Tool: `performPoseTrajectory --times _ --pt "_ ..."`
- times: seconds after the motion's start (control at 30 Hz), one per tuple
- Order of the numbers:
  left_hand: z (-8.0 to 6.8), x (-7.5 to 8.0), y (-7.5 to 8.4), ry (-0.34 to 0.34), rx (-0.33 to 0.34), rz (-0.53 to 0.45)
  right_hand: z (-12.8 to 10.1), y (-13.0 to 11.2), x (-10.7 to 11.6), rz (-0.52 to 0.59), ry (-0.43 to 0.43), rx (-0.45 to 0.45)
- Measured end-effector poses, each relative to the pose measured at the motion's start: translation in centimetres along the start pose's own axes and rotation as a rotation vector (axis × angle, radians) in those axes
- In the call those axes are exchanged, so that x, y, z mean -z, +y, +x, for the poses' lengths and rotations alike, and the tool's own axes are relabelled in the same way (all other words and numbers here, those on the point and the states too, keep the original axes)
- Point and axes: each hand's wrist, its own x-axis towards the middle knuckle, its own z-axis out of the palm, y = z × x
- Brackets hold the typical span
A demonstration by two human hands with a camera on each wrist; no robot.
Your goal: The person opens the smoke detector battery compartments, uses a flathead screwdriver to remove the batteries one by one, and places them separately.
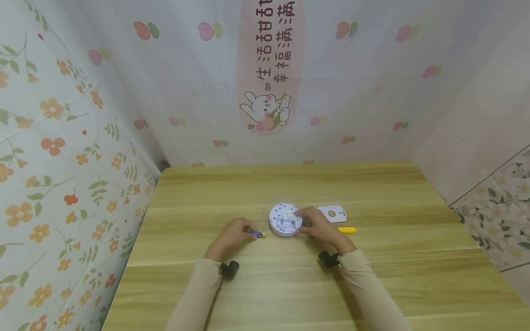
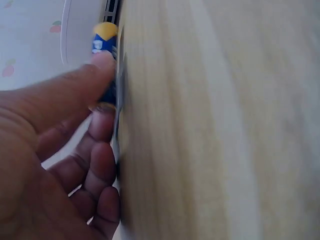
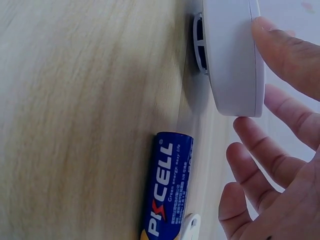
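Pale wooden surface [image 1: 290,285], walled by floral sheets. At centre, round white plastic device [image 1: 285,219], back up, open battery bay showing; contents too small to tell. Just right, flat white cover plate [image 1: 332,214], set aside off the device. Right hand [image 1: 320,226] resting on device rim, fingers [image 3: 280,50] relaxed, apparently steadying it. Left hand [image 1: 232,235] pinching blue-and-yellow battery [image 1: 257,234] against the surface, left of the device. Second blue battery [image 3: 167,185] near the device's right.
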Motion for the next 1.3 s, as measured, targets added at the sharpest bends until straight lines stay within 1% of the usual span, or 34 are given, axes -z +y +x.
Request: performPoseTrajectory --times 0.13,0.27,0.43,0.53,0.63,0.77,0.83,0.93,1.03,1.17,1.3 --pt "0.2 -0.3 0.3 -0.027 0.006 -0.039 0.0 -0.1 0.1 -0.001 0.004 -0.009" --pt "0.3 -0.8 0.6 -0.048 -0.013 -0.078 0.1 -0.2 0.1 -0.003 0.007 -0.004" --pt "0.4 -1.7 0.9 -0.051 -0.042 -0.100 0.1 -0.2 -0.1 -0.011 0.008 0.000" --pt "0.5 -2.2 1.3 -0.045 -0.070 -0.091 0.0 -0.1 -0.1 -0.010 0.010 0.001" --pt "0.5 -2.6 1.9 -0.048 -0.079 -0.088 0.1 -0.1 -0.1 -0.019 0.018 0.017" --pt "0.7 -3.1 2.6 -0.068 -0.085 -0.086 0.1 0.1 0.0 -0.034 0.030 0.038" --pt "0.7 -3.4 2.8 -0.076 -0.099 -0.081 0.1 0.1 0.0 -0.037 0.034 0.038" --pt "0.7 -3.8 3.2 -0.085 -0.103 -0.078 0.1 0.2 -0.1 -0.041 0.038 0.042" --pt "0.8 -4.4 3.5 -0.084 -0.101 -0.053 0.1 0.3 -0.1 -0.042 0.039 0.044" --pt "0.9 -5.1 3.7 -0.082 -0.120 -0.016 0.1 0.4 -0.1 -0.032 0.034 0.040" --pt "0.9 -5.7 4.1 -0.095 -0.117 -0.018 0.1 0.4 -0.1 -0.019 0.029 0.032"
